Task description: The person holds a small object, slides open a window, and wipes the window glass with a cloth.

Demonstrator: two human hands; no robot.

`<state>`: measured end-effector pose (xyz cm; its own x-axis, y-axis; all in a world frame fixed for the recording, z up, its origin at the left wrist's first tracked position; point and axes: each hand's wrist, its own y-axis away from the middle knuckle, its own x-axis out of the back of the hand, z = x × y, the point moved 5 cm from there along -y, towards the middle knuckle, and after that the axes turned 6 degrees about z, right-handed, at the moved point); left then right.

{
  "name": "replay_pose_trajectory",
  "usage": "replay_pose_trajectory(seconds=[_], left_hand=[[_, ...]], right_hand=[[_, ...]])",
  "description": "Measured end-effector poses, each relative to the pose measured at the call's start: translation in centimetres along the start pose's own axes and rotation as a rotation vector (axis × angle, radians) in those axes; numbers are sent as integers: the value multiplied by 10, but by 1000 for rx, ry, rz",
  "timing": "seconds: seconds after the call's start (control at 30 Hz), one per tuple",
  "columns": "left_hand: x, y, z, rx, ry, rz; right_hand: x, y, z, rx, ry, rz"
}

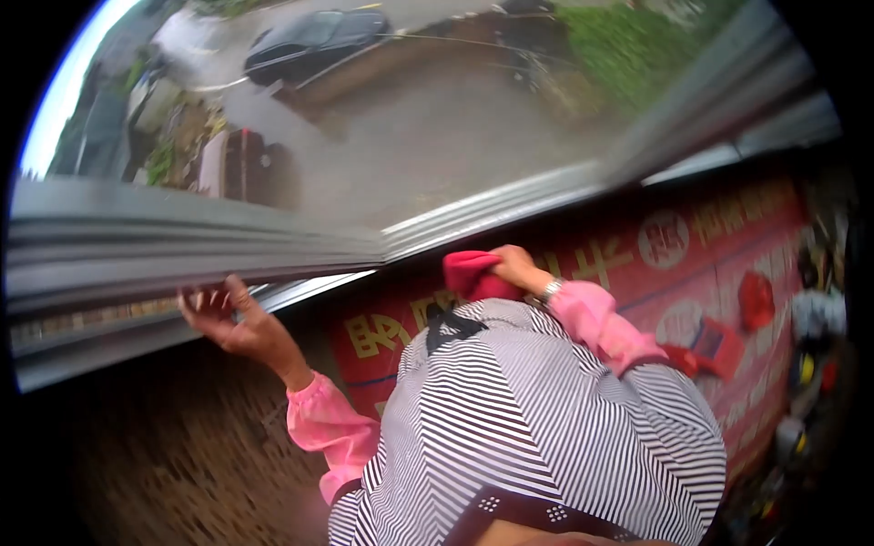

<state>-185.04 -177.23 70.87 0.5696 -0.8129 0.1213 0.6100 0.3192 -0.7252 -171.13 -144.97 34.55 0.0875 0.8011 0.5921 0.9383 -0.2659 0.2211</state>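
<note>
My right hand [516, 267], with a metal watch band at its wrist, grips a bunched red cloth [472, 273] in front of my striped apron. On the left, my left hand [238, 326] is open, its fingers apart, at the lower edge of the grey window frame [182, 232]. Its fingertips meet that edge in the picture; I cannot tell if they press on it. Pink sleeves cover both forearms. The window pane [437, 136] spans the view above my hands, joined to another framed section at the right.
Below the window lies a red printed sheet [628, 264] with large characters. Red items [719, 346] rest on it, and assorted clutter [815, 314] lines the right edge. Through the glass I see a dark car [314, 41], pavement and green plants [637, 55].
</note>
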Motion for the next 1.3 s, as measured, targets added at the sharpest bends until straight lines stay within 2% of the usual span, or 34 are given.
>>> replay_pose_trajectory(seconds=[0.07,0.13,0.27,0.33,0.43,0.57,0.67,0.73,1.0,1.17,1.3], left_hand=[[-5,2,1,-7,-62,12],[-9,5,-1,14,-7,18],[-11,11,-7,29,1,30],[-15,13,-8,28,1,40],[-12,11,-8,31,-3,52],[-15,14,-9,39,-14,32],[-17,15,-10,46,-46,13],[-20,18,-11,13,-69,-15],[-14,48,-28,2,-179,-178],[11,68,-39,-34,-303,-243],[36,82,-67,22,-365,-261]], right_hand=[[39,11,7,-49,-1,84],[57,18,46,-174,-139,182],[102,33,96,-250,-430,443],[123,39,98,-267,-465,568],[135,34,109,-335,-285,659],[118,20,92,-234,-179,612],[84,5,80,-204,-313,556],[61,-8,73,-130,-275,498],[-15,-41,28,-57,-243,134],[-30,-52,-23,71,-91,-4],[-39,-66,-81,144,-138,-79]])
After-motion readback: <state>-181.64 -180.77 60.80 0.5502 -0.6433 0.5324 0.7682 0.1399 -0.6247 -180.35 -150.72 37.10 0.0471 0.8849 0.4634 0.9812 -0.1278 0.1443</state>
